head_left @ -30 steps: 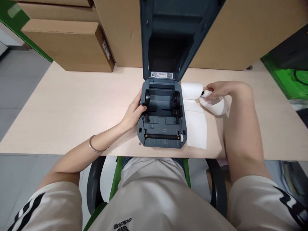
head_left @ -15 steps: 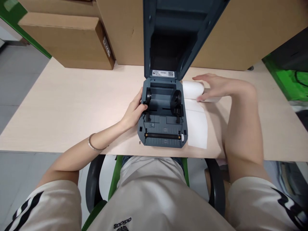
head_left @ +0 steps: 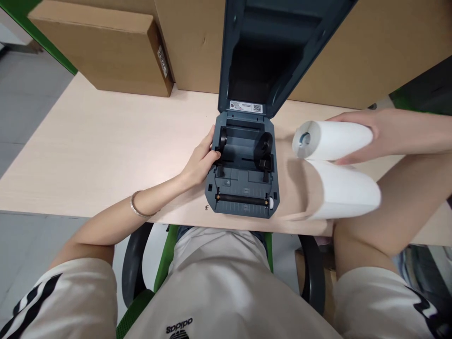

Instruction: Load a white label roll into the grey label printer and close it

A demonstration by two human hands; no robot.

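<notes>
A dark blue-grey printer [head_left: 235,181] stands on the table with its lid [head_left: 271,56] raised; black holders and a black roller show inside. My left hand [head_left: 201,162] grips the printer's left side, its thumb over the rim. To the right of the printer, my right hand [head_left: 367,134] holds a white paper roll [head_left: 334,140] above the table, fingers wrapped round its far end. The roll's near end shows its core. A loose length of paper [head_left: 348,193] hangs from it and curls toward the table's front edge.
A closed cardboard box [head_left: 102,52] is at the back left of the light wooden table [head_left: 116,146]. Large cardboard [head_left: 356,61] stands behind the printer. Below the front edge are the chair's black armrests [head_left: 312,273].
My right hand has taken hold of the paper roll and lifted it, moving it to the right, away from the printer; its loose paper now curls. My left hand keeps its grip.
</notes>
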